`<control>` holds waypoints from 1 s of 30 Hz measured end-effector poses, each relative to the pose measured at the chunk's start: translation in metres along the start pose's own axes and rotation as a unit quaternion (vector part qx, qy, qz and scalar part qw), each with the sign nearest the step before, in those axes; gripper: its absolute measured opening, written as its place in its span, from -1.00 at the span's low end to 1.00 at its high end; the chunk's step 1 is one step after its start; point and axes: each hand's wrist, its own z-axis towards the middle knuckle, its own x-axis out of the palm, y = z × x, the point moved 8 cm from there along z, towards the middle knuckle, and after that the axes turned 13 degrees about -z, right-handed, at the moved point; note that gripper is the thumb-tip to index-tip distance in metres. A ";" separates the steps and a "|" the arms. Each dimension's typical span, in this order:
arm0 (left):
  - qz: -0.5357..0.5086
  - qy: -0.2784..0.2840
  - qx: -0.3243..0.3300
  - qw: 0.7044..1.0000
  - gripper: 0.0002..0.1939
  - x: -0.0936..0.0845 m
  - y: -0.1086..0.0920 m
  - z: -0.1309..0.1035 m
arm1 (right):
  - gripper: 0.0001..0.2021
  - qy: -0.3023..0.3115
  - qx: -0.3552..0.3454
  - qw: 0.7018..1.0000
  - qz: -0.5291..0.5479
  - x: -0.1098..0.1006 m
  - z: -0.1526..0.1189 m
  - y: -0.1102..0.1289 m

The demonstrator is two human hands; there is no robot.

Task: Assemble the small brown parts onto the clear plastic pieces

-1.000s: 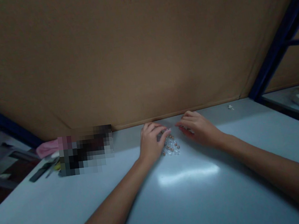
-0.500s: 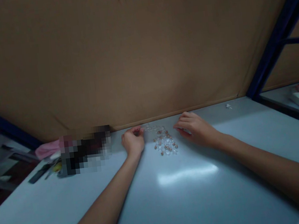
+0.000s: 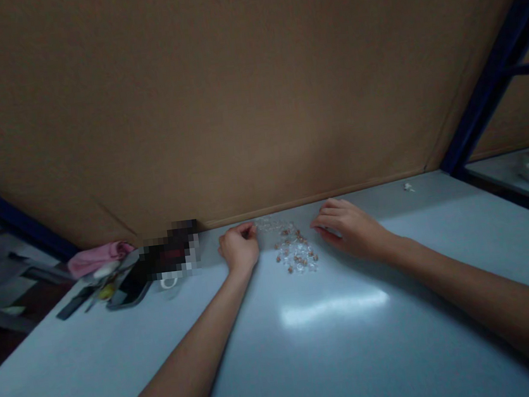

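Small clear pieces with brown bits (image 3: 302,259) are lying in a loose pile on the counter (image 3: 330,356), between the two hands, and a patch of plain clear pieces (image 3: 270,225) is trailing from its far end toward the left fingertips. They are looking light and stiff, probably hard plastic or glass (too small to tell which), so they are likely being slippery under dry skin and apt to skid on the smooth top. Pinching one by its sides between thumb and forefinger is seeming the safest hold; if glass, they could be chipping under a hard squeeze.

The left hand (image 3: 239,249) is curling beside the clear patch, its fingers bent close to the thumb; whether it is gripping a piece I cannot tell. The right hand (image 3: 347,228) is resting just beside the pile, fingers loosely bent and thumb a little apart, its hold likewise unclear.

As for containers, the pieces are sitting directly on the counter, with no tray or box showing around them.
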 end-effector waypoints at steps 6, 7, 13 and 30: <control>0.005 0.007 0.003 1.000 -0.76 0.001 -0.003 -0.001 | -0.79 0.007 0.000 1.000 0.002 0.001 0.000 0.000; 0.006 0.008 0.004 1.000 -0.76 0.001 -0.003 -0.001 | -0.79 0.007 0.000 1.000 0.003 0.001 -0.001 0.000; 0.009 0.004 0.000 1.000 -0.76 0.000 -0.009 -0.002 | -0.78 0.006 0.004 1.000 0.003 0.001 0.000 0.000; -0.057 -0.047 0.011 0.997 -0.76 -0.008 -0.021 -0.007 | -0.64 0.034 -0.019 0.999 0.024 0.004 -0.002 0.008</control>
